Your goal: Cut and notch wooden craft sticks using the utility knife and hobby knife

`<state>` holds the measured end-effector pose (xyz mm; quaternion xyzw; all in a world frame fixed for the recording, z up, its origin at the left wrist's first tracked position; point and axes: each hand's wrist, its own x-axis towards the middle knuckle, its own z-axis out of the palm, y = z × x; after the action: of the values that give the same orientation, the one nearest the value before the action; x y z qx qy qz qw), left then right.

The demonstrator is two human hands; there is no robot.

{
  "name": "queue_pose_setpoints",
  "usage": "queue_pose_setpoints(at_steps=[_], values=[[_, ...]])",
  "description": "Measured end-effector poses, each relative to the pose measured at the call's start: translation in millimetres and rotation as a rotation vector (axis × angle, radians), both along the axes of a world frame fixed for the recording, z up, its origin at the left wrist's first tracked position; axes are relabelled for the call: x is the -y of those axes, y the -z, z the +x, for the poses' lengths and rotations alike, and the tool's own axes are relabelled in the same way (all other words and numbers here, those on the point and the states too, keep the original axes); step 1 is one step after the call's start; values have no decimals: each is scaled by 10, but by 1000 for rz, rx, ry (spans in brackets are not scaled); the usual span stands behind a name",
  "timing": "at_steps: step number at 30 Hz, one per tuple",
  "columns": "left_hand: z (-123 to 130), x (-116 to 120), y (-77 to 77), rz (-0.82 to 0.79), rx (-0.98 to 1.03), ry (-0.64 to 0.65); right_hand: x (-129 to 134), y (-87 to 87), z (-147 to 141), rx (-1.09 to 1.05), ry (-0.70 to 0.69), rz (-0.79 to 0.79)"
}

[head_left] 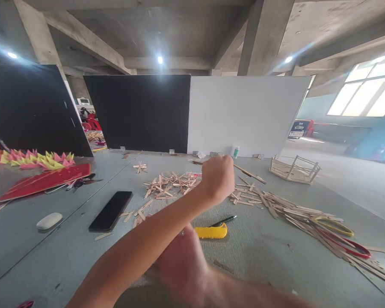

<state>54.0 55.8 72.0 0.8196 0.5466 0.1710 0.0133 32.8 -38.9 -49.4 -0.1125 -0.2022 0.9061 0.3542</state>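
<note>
My left hand (218,179) is curled into a fist over the middle of the table, its back towards me. Whatever its fingers hold, if anything, is hidden. My right hand (183,261) is low and close to me, smeared by motion, with its fingers hidden behind my left forearm. Just beyond it lies a yellow-handled cutter (213,231), with a black pen (224,221) beside it. Past my left forearm a pile of short wooden sticks (171,185) spreads out. More loose sticks (247,194) lie to the right of my fist.
Long thin wood strips (295,209) lie at right, with yellow scissors (333,226) and red-handled scissors (346,243). A small stick frame (295,170) stands behind them. A phone (111,210), a white case (49,221) and folded paper pieces (35,159) are at left. Panels (244,115) stand behind.
</note>
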Motion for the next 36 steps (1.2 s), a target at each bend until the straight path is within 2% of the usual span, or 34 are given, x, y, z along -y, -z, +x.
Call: queue_pose_setpoints(at_steps=[2, 5, 8, 11, 15, 18, 21, 24, 27, 31, 36], values=[[27, -12, 15, -4, 19, 14, 79, -81, -7, 40, -66, 13], [-80, -74, 50, -10, 57, -25, -3, -357, 240, 96, -7, 103], [-360, -162, 129, -3, 108, -122, -167, -564, 643, 215, 122, 229], [-733, -173, 299, -47, 145, -198, -182, -584, 1003, 436, 179, 354], [-1193, 108, 652, -193, 176, -212, 1, -580, 1335, 695, 361, 568], [-1408, 505, 913, -300, 190, -197, 105, -609, 1472, 1101, 489, 917], [-1516, 902, 1117, -346, 204, -176, 147, -528, 1487, 1426, 484, 1325], [-1573, 1180, 1273, -356, 232, -158, 209, -326, 1397, 1509, 417, 1556], [-1599, 1312, 1375, -391, 270, -162, 314, -119, 1263, 1496, 296, 1625], [-1575, 1342, 1396, -435, 364, -159, 402, 59, 1132, 1571, 112, 1754], [-1545, 1343, 1391, -463, 381, -89, 372, 180, 1179, 1616, 60, 1823]])
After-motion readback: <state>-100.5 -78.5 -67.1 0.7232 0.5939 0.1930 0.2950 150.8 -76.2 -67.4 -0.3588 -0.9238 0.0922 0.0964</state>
